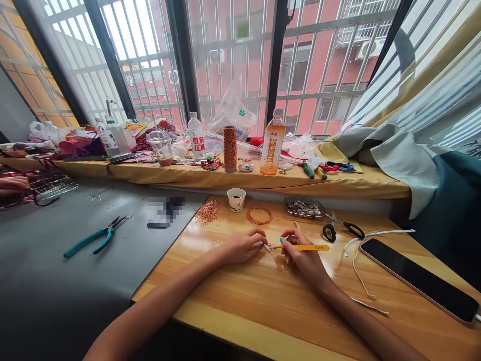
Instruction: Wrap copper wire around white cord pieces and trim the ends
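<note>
My left hand (244, 244) rests on the wooden table (263, 301), its fingers pinched on a small pale piece I cannot make out. My right hand (300, 255) is closed on a yellow-handled tool (306, 247) whose tip points left at that piece. Just beyond the hands lie a coil of copper wire (259, 215), a loose bundle of cut copper wires (208, 212) and a small white cup (236, 198). A metal tray of small beads (304, 207) sits to the right of the coil.
Black scissors (341, 229), a white cable (361, 250) and a phone (419, 278) lie at right. Teal pliers (98, 234) lie on the grey surface at left. The sill holds a copper wire spool (230, 148), two bottles (272, 143) and clutter. Another person's hand (13, 184) shows far left.
</note>
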{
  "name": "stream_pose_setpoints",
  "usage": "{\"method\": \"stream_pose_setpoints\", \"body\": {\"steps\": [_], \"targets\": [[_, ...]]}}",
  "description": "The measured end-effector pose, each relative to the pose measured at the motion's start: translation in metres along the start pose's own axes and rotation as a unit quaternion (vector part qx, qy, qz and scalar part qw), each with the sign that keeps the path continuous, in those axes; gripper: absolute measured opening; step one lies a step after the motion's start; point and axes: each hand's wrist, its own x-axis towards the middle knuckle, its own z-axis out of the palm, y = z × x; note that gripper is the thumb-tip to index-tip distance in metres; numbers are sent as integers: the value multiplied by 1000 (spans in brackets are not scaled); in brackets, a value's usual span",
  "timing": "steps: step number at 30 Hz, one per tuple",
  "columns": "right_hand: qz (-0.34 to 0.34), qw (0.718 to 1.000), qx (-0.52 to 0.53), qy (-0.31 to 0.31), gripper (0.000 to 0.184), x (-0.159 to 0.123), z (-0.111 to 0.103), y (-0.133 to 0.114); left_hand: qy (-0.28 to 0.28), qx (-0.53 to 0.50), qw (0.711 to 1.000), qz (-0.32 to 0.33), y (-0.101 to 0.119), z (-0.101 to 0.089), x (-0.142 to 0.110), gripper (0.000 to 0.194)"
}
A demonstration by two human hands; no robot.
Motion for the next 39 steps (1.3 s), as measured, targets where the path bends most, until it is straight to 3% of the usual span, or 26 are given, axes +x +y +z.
{"method": "stream_pose_setpoints", "body": {"steps": [5, 11, 17, 26, 36, 39], "targets": [[18, 998, 31, -52, 13, 1, 4, 3, -28, 31, 999, 17, -2, 2, 0, 25], [38, 997, 49, -35, 14, 6, 3, 9, -14, 9, 1000, 16, -3, 5, 1, 26], [21, 997, 35, -63, 12, 4, 5, 5, -19, -11, 1000, 15, -3, 3, 0, 24], [-100, 978, -177, -52, 8, -3, 14, -7, -20, -5, 1000, -23, 2, 11, 6, 21], [-138, 962, -230, -45, 12, -3, 17, -2, -9, -25, 999, -36, 5, 14, 10, 17], [-145, 960, -236, -48, 13, -3, 14, -3, 21, -59, 996, -57, 4, 12, 9, 18]]}}
